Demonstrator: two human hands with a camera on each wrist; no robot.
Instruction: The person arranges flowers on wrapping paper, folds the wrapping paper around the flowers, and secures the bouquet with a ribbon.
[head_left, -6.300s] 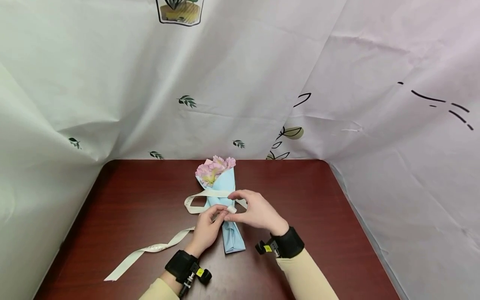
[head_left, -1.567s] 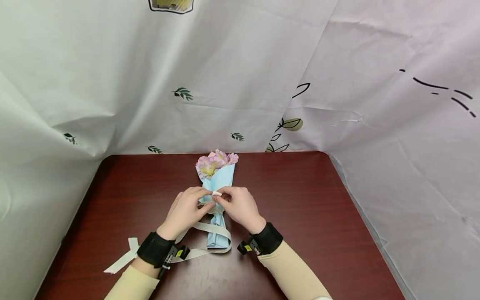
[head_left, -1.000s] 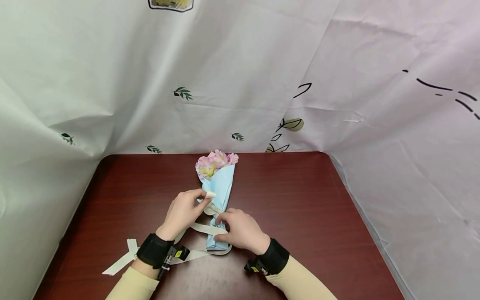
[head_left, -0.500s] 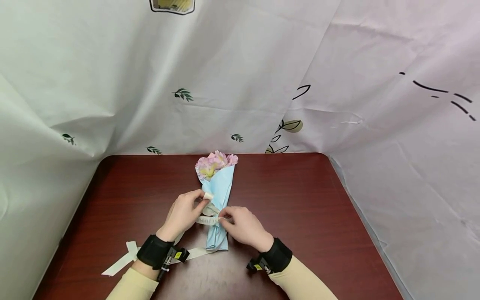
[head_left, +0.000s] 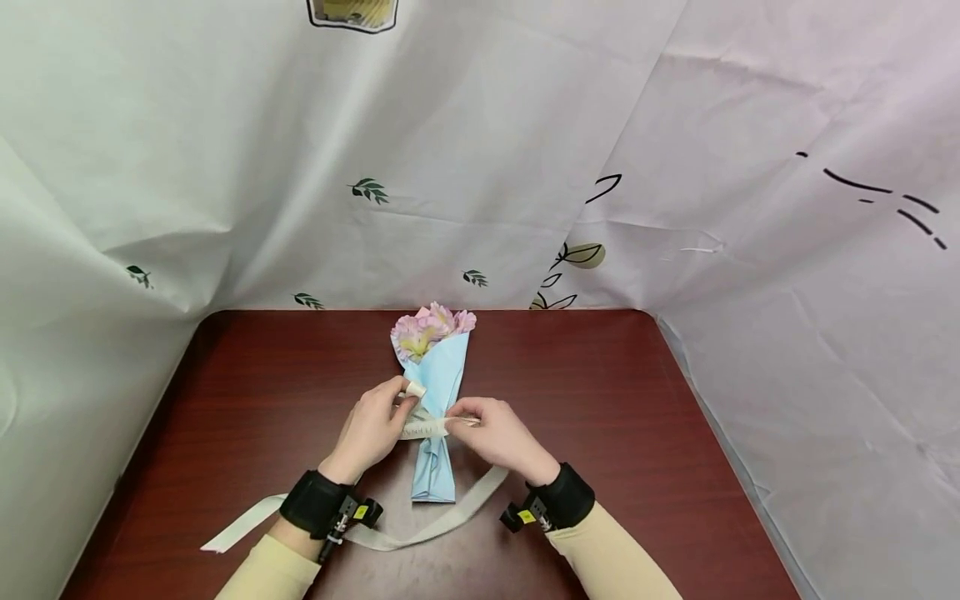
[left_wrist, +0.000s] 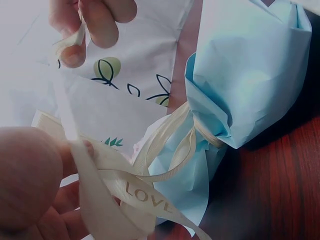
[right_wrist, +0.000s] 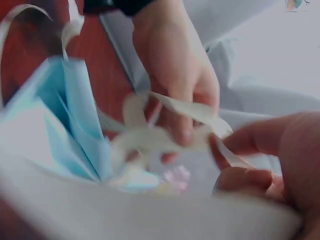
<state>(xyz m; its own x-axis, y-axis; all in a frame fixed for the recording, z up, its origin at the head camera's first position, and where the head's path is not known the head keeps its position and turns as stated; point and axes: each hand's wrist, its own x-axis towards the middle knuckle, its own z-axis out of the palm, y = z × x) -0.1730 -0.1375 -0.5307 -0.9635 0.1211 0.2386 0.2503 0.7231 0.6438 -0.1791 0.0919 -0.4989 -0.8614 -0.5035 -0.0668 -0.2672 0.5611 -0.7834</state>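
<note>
A small bouquet lies on the table, its pink flowers toward the far edge and its light blue wrapping paper narrowing toward me. Cream ribbon printed with "LOVE" is tied round the narrow waist of the paper. Left of the waist, my left hand pinches a short folded end or loop of that ribbon. On the other side, my right hand pinches a stretch of ribbon running across the paper between both hands. How the strands cross near the left fingers is partly hidden.
The long ribbon tail curves over the table from the right hand, under the left wrist, to a loose end at left. A white printed cloth hangs behind and beside the table.
The right hand let go of the ribbon end beside the left fingers, picked up a lower stretch and drew it rightward across the paper. The tail shifted with it. The left hand stayed nearly still.
</note>
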